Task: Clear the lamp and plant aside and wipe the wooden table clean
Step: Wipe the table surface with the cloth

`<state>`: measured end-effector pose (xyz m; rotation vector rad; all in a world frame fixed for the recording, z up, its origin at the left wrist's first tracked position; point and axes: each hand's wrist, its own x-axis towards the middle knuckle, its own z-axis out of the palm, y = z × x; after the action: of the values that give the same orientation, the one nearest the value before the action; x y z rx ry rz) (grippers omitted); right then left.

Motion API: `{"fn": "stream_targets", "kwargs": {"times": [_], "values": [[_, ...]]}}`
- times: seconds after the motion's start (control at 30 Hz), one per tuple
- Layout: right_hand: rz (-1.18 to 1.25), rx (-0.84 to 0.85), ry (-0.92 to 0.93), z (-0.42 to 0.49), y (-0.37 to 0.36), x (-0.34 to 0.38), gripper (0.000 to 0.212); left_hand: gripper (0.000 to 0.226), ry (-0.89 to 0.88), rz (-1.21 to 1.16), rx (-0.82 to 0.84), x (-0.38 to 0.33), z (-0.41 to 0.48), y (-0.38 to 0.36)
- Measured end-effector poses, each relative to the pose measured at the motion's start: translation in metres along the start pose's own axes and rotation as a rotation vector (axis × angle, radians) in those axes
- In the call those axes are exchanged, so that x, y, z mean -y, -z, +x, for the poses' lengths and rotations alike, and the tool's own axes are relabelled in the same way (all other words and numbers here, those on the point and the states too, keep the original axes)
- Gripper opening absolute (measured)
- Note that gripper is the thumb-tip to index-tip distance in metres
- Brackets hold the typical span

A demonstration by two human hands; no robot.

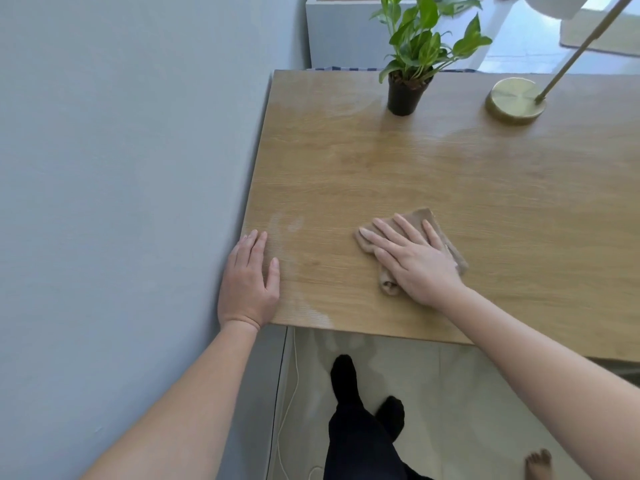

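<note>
I had my left hand [248, 283] laid flat with fingers together on the wooden table [485, 209], at its near left corner beside the grey wall [121, 168]. Further right, my right hand [412, 258] pressed flat, fingers spread, on the folded brown cloth [446, 244]. At the far edge stood the potted plant [407, 91], then the brass lamp base [514, 100].

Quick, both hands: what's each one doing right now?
Left hand: open, flat on the table edge, holding nothing.
Right hand: open, palm pressing the cloth flat on the table.
</note>
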<state>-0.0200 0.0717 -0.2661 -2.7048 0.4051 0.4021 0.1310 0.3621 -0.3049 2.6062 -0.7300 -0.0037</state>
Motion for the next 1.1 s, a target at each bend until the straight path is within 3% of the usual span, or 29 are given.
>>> {"fn": "stream_targets", "kwargs": {"times": [0.1, 0.23, 0.47, 0.57, 0.7, 0.8, 0.87, 0.97, 1.1], "values": [[0.065, -0.028, -0.047, 0.020, -0.015, 0.051, 0.051, 0.057, -0.003, -0.010, -0.005, 0.000, -0.001, -0.001], [0.010, 0.029, 0.158, -0.014, -0.043, 0.091, 0.051, 0.057, -0.017, -0.007, -0.011, 0.000, -0.001, -0.002], [-0.068, 0.112, 0.316, -0.098, -0.048, 0.027, 0.048, 0.057, -0.011, 0.002, -0.004, -0.001, -0.003, -0.002], [-0.081, 0.103, 0.234, -0.093, -0.023, -0.018, 0.047, 0.056, -0.008, 0.004, -0.005, -0.001, -0.002, -0.002], [-0.040, -0.021, -0.011, -0.025, 0.015, -0.059, 0.047, 0.057, -0.011, 0.007, -0.008, -0.001, -0.002, -0.002], [0.042, -0.120, -0.253, 0.039, 0.028, -0.040, 0.051, 0.057, -0.018, 0.009, -0.012, 0.000, -0.002, -0.003], [0.067, -0.134, -0.321, 0.070, 0.025, -0.007, 0.054, 0.056, -0.020, 0.007, -0.018, 0.000, -0.001, -0.003], [0.074, -0.080, -0.166, 0.076, 0.008, 0.047, 0.054, 0.056, -0.019, 0.006, -0.015, 0.000, -0.001, -0.004], [0.014, 0.017, 0.140, 0.000, -0.031, 0.085, 0.053, 0.056, -0.021, -0.003, -0.011, 0.001, -0.001, -0.003]]}}
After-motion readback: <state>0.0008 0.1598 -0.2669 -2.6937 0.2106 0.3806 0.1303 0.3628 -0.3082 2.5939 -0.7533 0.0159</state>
